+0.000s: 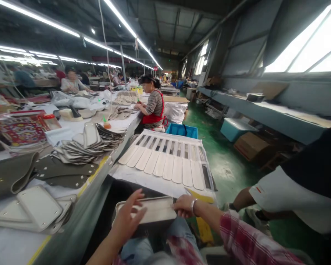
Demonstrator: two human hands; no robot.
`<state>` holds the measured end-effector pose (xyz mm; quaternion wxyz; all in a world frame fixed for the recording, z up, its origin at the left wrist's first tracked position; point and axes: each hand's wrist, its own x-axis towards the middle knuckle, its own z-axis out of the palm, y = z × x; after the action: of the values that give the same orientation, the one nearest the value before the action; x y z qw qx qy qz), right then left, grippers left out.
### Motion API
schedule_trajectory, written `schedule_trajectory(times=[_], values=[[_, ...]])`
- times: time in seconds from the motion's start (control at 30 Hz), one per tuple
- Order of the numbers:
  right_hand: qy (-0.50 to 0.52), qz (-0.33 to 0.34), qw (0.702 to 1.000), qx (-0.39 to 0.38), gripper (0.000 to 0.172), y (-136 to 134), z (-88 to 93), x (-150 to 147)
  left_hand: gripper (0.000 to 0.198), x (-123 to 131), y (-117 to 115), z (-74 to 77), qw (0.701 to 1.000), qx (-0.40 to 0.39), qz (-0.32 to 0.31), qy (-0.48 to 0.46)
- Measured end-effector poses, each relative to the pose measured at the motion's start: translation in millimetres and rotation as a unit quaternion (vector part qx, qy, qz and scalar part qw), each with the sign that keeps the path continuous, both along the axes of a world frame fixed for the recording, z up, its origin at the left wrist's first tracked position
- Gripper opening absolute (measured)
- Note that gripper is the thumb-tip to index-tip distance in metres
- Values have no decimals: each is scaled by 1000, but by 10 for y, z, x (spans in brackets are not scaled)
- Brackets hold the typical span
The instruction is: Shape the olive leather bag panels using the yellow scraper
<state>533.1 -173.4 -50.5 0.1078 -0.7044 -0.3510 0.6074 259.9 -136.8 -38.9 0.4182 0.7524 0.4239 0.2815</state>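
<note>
A cream, box-shaped piece (157, 209) with a stitched-looking rim and a dark grey lower side rests across my lap. My left hand (128, 217) is over its left end, fingers spread and slightly blurred. At its right end, my right hand (185, 206) has closed fingers pinching the edge; a bracelet is on that wrist. A small pointed tip shows just above the right hand, too unclear to name. Beyond both hands, a row of cream strips with rounded ends (151, 162) lies on a white-covered stand (127, 176).
On the long table at left are flat cream panels (40, 208), a pile of similar panels (77, 147) and a dark olive sheet (63, 171). A co-worker in a red apron (154, 106) sits ahead by a blue crate (182, 130). Another person's leg (241, 198) is close on the right.
</note>
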Motion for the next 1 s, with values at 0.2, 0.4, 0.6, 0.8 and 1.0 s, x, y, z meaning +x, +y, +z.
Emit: schedule_trajectory(times=[0.2,0.4,0.6,0.8,1.0], values=[[86,-56,994,22,29,-77,24,57,42,-740,245,-483,968,-179,170,-48],[151,-91,984,-23,25,-69,-190,122,43,-855,244,-631,898,-388,102,-181],[143,-25,985,-89,25,121,-189,171,42,-863,515,-477,897,-431,32,-95],[116,50,978,-165,29,404,-89,163,39,-839,842,-561,879,-468,-84,37],[113,56,977,-172,29,461,-127,145,44,-899,997,-552,865,-474,-148,72]])
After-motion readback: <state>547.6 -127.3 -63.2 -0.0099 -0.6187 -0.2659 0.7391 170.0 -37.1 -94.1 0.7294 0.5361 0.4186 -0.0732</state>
